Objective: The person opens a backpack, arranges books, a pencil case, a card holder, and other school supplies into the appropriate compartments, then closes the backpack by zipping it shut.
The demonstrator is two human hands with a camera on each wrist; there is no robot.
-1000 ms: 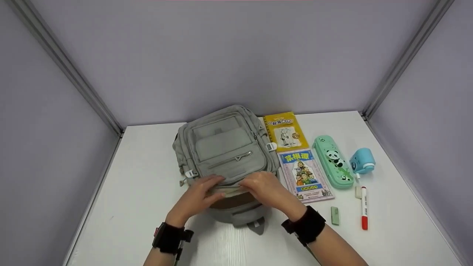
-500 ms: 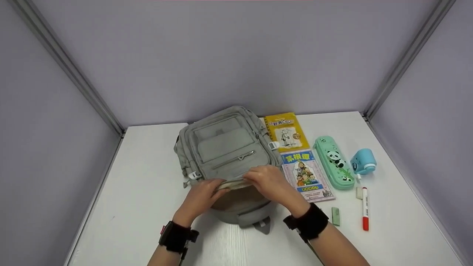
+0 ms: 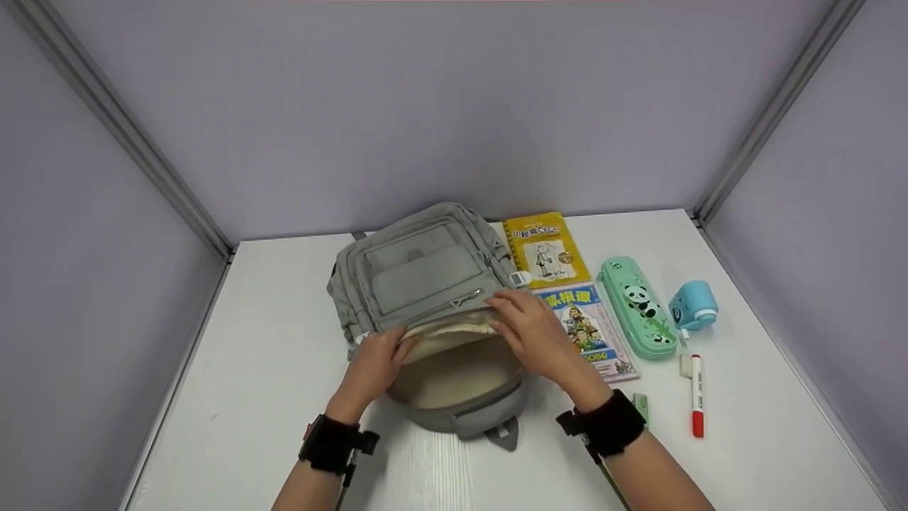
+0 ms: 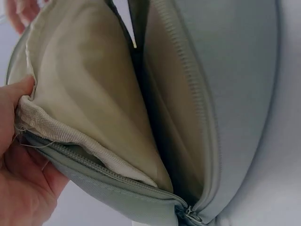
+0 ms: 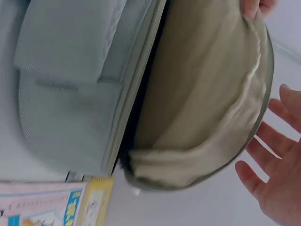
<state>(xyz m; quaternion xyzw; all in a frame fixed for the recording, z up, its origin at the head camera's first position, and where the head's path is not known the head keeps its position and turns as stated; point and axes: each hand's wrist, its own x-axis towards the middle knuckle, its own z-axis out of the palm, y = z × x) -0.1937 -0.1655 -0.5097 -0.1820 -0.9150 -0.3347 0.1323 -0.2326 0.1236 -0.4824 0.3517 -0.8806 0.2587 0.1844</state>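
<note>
A grey backpack point(image 3: 425, 273) lies on the white table, its main compartment unzipped and gaping toward the person, with beige lining point(image 3: 454, 376) showing inside. My left hand point(image 3: 376, 365) holds the upper edge of that opening; in the left wrist view its thumb lies on the lining and the fingers are behind the zipper tape point(image 4: 108, 165). My right hand point(image 3: 543, 341) is at the other side of the raised flap. Seen in the right wrist view, the right fingers point(image 5: 270, 141) are spread and relaxed beside the flap's rim, gripping nothing.
Right of the backpack lie a yellow spiral-bound book point(image 3: 550, 252), a pink-and-blue comic-style book point(image 3: 603, 348), a green panda pencil case point(image 3: 638, 309), a light blue object point(image 3: 694, 305), a red-capped marker point(image 3: 698, 397) and a small green block point(image 3: 640, 408). Partition walls enclose the table.
The front flap has been lifted up and back, so the opening gapes wider and more lining shows. My right hand has moved up and right and loosened from the edge; the left still holds.
</note>
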